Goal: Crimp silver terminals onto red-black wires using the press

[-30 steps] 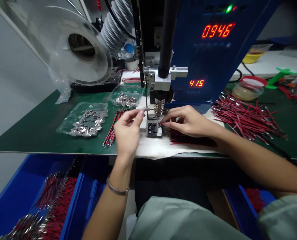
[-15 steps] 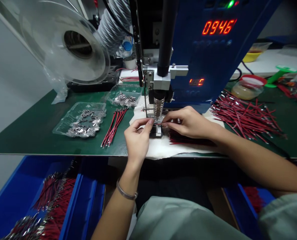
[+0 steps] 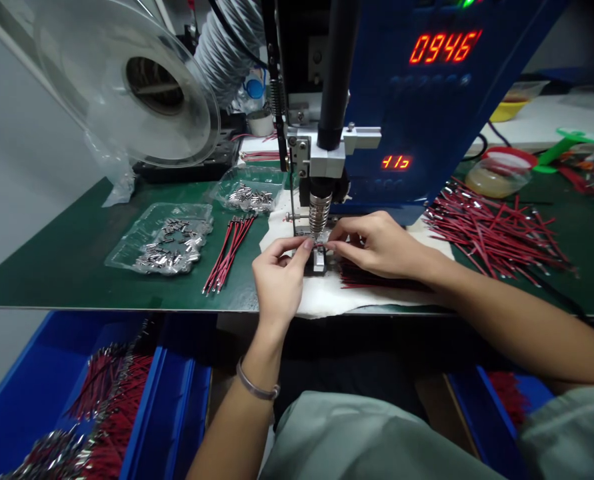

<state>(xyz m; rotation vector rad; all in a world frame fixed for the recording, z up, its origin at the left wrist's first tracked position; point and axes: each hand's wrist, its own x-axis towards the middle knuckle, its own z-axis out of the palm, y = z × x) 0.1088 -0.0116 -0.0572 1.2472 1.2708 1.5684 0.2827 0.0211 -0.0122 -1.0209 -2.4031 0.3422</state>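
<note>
My left hand (image 3: 279, 280) pinches thumb and forefinger together at the left side of a small metal fixture (image 3: 319, 261). What lies between those fingertips is too small to make out. From the right, my right hand (image 3: 379, 248) pinches the end of a thin red wire, mostly hidden by the fingers, at the same fixture. Right above both fingertips stands the spring-wrapped tip (image 3: 319, 212) of a soldering machine (image 3: 397, 113). Under my right hand, a bundle of red and black wires (image 3: 371, 277) lies on a white cloth (image 3: 321, 301).
Left on the green table (image 3: 77, 267) are clear trays (image 3: 121, 250) of metal connectors and a small wire bundle (image 3: 229, 253). A large wire pile (image 3: 491, 233) lies right, near a red-lidded tub (image 3: 499, 175). Blue bins (image 3: 177, 400) of wires sit below the table edge.
Both hands stay at the fixture with nearly the same pinch; the view has shifted slightly. The machine's lower red display reads differently, while the upper one still shows 0946.
</note>
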